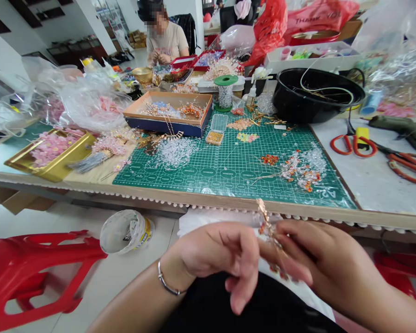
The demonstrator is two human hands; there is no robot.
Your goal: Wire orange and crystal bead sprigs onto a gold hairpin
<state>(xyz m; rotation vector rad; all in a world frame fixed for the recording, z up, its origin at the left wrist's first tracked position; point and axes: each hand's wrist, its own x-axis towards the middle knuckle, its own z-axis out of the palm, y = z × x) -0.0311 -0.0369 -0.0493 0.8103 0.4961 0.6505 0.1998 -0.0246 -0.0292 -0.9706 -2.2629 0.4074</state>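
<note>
Both hands meet over my lap, below the table's front edge. My left hand (222,259), with a thin bracelet on its wrist, has its fingers curled and pinched together. My right hand (308,254) pinches a small gold wire ornament (266,221) with red and clear beads. The ornament stands up between the fingertips of both hands. Its lower part is hidden by the fingers.
A green cutting mat (229,171) carries clear bead piles (175,151), a bead cluster (300,171) and a small bead box (217,130). Beside it: cardboard tray (166,113), gold tray (52,155), black bowl (315,95), red scissors (353,144), glue gun (402,127). A red stool (31,273) and plastic tub (125,231) sit on the floor. Another person (164,39) works at the far end.
</note>
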